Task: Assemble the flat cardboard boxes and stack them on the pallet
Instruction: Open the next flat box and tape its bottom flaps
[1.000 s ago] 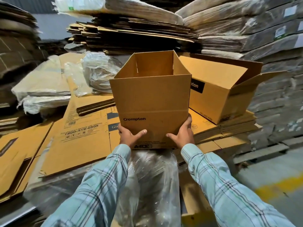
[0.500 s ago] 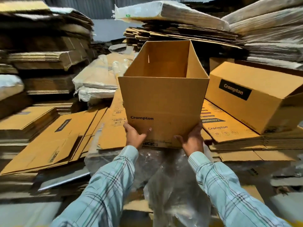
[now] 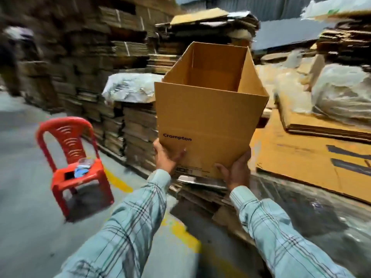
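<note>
An assembled brown cardboard box marked "Crompton", open at the top, is carried in the air in front of me. My left hand grips its lower left corner, thumb on the near face. My right hand grips the lower right corner, thumb across the front, fingers hidden under the box. Flat printed cardboard sheets lie on a low stack to the right. No pallet shows clearly in the head view.
A red plastic chair with small items on its seat stands on the grey floor at left. Tall stacks of flattened cardboard run behind it. Plastic-wrapped bundles sit at right. A yellow floor line passes below the box.
My view has swung left with the box still in both hands. The second assembled box at right has left the frame, and the red chair and the floor have come into view.
</note>
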The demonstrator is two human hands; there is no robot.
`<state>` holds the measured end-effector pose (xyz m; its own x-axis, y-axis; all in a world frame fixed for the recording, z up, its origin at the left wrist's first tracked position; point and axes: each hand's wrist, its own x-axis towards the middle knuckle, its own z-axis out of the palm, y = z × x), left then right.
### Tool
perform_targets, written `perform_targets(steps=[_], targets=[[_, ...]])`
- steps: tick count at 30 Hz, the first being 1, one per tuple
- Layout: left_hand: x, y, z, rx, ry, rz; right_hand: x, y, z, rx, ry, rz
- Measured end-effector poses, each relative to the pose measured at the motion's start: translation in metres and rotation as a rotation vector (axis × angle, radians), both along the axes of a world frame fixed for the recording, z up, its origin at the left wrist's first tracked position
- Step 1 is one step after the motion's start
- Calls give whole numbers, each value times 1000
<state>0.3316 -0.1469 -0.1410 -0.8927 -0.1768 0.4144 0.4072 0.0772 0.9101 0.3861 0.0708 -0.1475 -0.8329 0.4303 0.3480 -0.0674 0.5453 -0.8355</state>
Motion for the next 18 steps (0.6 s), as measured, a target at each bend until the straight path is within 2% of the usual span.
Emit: perform_targets(steps=[6,9,12,18], targets=[[79,-211,-37,-76,-184,579,-20,-209,-24,72,37,506],[141,-289,-56,4,-221,798,-9,-304,-38,180,-11,692],[210,-339,-67,70,-299,1026,15,-384,-50,278,-66,895],[308,-374,-83,188,-360,1467,62,-494,-66,347,13,1308]])
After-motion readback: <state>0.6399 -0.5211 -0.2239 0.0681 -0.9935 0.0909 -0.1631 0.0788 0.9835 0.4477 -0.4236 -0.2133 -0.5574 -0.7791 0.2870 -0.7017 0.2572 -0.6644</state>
